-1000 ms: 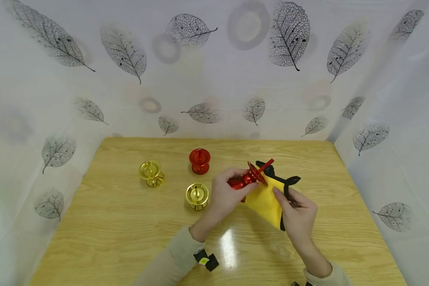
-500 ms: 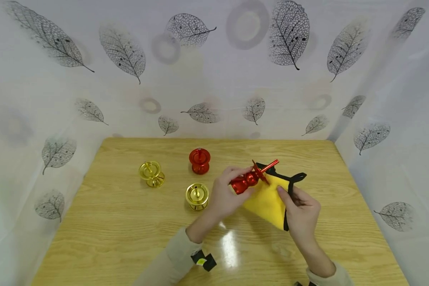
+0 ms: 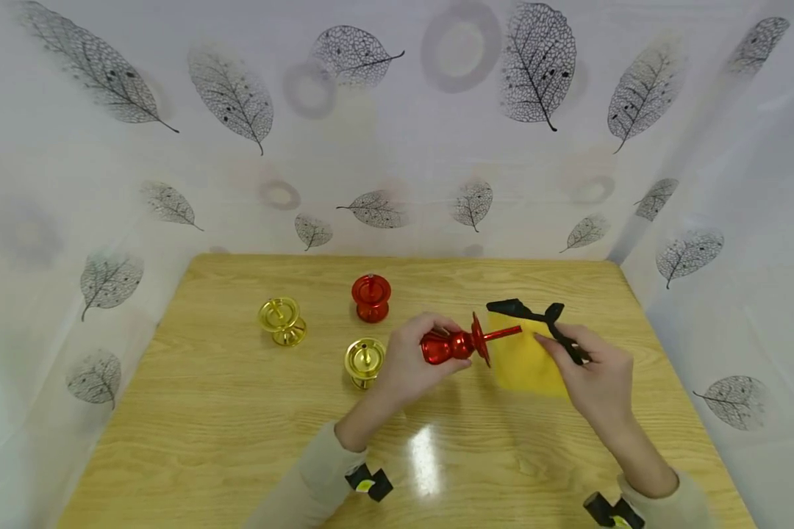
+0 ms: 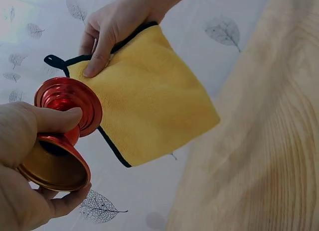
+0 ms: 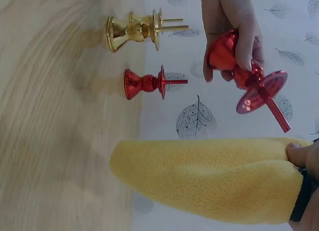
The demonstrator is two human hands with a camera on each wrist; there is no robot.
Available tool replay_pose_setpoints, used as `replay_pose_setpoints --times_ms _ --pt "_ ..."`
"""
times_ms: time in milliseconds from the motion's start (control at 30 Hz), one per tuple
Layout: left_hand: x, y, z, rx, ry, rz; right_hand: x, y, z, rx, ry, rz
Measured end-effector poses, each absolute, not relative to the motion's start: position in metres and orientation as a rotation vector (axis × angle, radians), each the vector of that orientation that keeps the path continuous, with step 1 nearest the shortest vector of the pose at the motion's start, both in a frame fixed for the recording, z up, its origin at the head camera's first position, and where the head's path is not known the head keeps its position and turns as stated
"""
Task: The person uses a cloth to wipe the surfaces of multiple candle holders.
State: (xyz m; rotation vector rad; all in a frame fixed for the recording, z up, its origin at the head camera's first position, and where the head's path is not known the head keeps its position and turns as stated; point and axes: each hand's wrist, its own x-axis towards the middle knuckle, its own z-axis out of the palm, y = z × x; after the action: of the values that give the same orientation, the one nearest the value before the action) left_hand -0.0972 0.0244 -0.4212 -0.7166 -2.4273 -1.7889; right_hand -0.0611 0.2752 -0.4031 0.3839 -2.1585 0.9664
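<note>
Candlestick [image 3: 462,344], red and glossy, lies sideways in your left hand's [image 3: 410,366] grip in the head view, raised over the table [image 3: 238,433], its spike [image 3: 505,333] pointing right. Your right hand [image 3: 598,376] pinches a yellow cloth [image 3: 532,369] by its black-bound edge.

In the left wrist view your thumb [image 4: 57,120] lies over the waist between dish [image 4: 70,90] and foot [image 4: 57,170]. That foot looks hollow, so expect something light and stiff, probably slippery. Take hold at waist or foot; thin dish and spike could bend. Cloth looks soft and limp, easily led by its edge.

In the right wrist view you see spike and dish clear of your fingers and apart from the cloth; a smaller-looking red one [image 5: 146,83] stands near gold ones [image 5: 118,35]. You'll find no readable brand or writing anywhere.
</note>
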Motion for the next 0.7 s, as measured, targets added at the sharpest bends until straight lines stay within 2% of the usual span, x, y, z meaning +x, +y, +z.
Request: replay_pose_setpoints --times_ms 267,467,700 --pt "-0.095 0.023 -0.418 -0.878 -2.518 -1.536 -0.077 0.287 -0.378 0.630 -2.212 0.805" --pt "-0.097 0.022 -0.418 -0.993 -2.501 -1.474 -0.085 0.278 -0.373 0.957 -2.241 0.790" --pt "-0.103 0.014 -0.415 -1.119 -2.433 -1.434 -0.086 0.272 -0.370 1.188 -2.204 0.658"
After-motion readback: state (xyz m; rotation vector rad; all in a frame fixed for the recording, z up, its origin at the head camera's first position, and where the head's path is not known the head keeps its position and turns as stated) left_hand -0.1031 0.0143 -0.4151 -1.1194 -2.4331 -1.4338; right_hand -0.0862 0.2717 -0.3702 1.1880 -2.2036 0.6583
